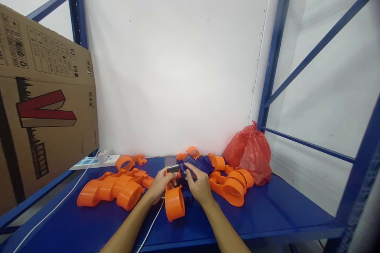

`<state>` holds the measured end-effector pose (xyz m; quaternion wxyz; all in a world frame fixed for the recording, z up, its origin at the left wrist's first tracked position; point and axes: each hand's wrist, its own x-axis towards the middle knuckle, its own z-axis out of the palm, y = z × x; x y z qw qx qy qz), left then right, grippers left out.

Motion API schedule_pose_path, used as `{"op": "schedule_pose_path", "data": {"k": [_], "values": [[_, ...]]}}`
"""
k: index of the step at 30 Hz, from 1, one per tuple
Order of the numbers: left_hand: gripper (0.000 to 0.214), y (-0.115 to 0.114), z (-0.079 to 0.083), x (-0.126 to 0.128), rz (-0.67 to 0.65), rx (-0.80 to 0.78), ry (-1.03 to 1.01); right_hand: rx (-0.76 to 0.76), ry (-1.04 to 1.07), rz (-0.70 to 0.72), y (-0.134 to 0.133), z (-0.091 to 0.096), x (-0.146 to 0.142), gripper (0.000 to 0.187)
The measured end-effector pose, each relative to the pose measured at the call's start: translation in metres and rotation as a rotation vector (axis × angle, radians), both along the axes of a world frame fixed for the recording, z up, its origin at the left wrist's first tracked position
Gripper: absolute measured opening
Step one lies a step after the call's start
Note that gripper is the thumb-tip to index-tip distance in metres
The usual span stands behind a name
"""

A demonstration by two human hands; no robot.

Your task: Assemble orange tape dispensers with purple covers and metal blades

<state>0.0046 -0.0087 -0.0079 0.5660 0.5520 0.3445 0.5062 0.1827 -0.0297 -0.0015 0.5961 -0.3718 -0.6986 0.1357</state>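
Note:
My left hand (160, 185) is closed around an orange plastic part (174, 204), whose wide ring hangs downward over the table. A black piece with a pale edge (172, 169) sits at the top of this part, by my left thumb. My right hand (199, 184) is just to the right, thumb and forefinger closed at a small dark blue plastic part (182, 169). Part of that piece is hidden by my fingers. Behind my right hand lies a heap of dark blue pieces (202, 163), hard to tell apart.
Several orange ringed parts (111, 187) lie to the left, and more orange parts (233, 185) to the right. A red plastic bag (249, 152) stands at the back right. On the left are a cardboard box (53, 99), a power strip (111, 160) and a white cable (59, 201).

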Motion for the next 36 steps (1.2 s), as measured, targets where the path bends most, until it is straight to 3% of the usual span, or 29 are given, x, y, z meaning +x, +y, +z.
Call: {"op": "schedule_pose_path", "data": {"k": [6,12,18,36], "values": [[0.034,-0.0021,0.0009,0.0010,0.028,0.017,0.031,-0.052,0.048,0.118,0.0027,-0.0070,-0.0060,0.034],[0.035,-0.0028,0.0036,0.0016,0.052,0.014,0.033,0.010,-0.061,0.202,0.0000,-0.0046,-0.0063,0.042],[0.031,-0.0018,0.0025,0.0012,0.048,0.022,0.048,0.027,-0.177,0.126,-0.0037,-0.0001,-0.0047,0.044],[0.032,-0.0004,-0.0004,0.0023,0.030,0.001,-0.021,0.063,-0.275,0.093,-0.0001,-0.0076,-0.0057,0.051]]}}
